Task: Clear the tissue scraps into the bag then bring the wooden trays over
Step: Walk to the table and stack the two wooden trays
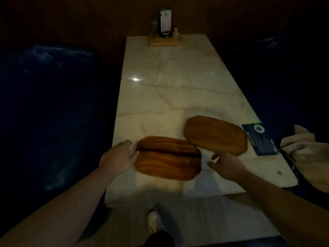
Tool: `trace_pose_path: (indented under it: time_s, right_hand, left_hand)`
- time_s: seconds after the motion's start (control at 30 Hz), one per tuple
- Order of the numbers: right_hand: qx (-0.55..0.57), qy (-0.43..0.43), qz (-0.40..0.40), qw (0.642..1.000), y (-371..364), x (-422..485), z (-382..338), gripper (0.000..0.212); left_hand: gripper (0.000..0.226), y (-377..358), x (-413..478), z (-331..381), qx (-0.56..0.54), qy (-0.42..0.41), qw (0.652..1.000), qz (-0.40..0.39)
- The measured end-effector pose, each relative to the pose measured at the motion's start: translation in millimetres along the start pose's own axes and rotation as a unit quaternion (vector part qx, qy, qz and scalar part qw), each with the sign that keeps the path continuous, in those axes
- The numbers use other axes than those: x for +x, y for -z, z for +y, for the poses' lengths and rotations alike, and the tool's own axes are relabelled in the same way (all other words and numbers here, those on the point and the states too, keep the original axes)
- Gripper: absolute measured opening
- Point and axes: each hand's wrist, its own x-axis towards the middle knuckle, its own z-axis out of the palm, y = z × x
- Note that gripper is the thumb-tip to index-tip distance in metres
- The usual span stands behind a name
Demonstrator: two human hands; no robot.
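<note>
Two wooden trays lie flat on the pale marble table point(160, 86). The nearer, darker tray point(168, 158) rests close to the table's front edge. A lighter tray point(216, 135) sits just behind it to the right. My left hand point(118, 157) is at the near tray's left edge, fingers spread, fingertips touching its rim. My right hand point(225, 165) hovers open just right of the near tray, below the far tray's front edge, holding nothing. No tissue scraps or bag show in this view.
A dark blue printed card point(259, 139) lies at the table's right edge, beside a beige cloth point(306, 154) on the right seat. A wooden condiment holder point(166, 39) stands at the far end. Dark blue benches flank both sides. My shoe point(154, 221) shows below.
</note>
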Motion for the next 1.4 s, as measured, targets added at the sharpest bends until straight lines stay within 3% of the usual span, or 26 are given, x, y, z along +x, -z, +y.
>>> trace_pose_path:
  time_s: [0.27,0.37,0.47,0.77,0.97,1.4]
  right_hand:
    - [0.091,-0.112,-0.066,0.987,-27,51,-19,0.049]
    - [0.121,-0.135,-0.1,0.978,-32,60,-20,0.043]
    - [0.12,-0.133,-0.128,0.975,-36,67,-21,0.034]
    - [0.156,-0.084,-0.177,0.968,-31,77,-18,0.021]
    - [0.232,-0.05,-0.2,0.951,-19,86,-8,0.007]
    - [0.354,-0.088,-0.092,0.926,59,126,101,0.034]
  left_hand:
    - [0.056,-28,72,-35,-0.033,0.056,0.991,-0.113]
    - [0.049,-43,81,-38,-0.06,0.082,0.983,-0.151]
    - [0.032,-51,85,-38,-0.095,0.105,0.975,-0.169]
    - [0.021,-53,72,-39,-0.206,0.194,0.943,-0.177]
    - [0.013,-56,59,-34,-0.25,0.28,0.922,-0.096]
    - [0.016,-76,143,114,-0.247,0.19,0.95,0.032]
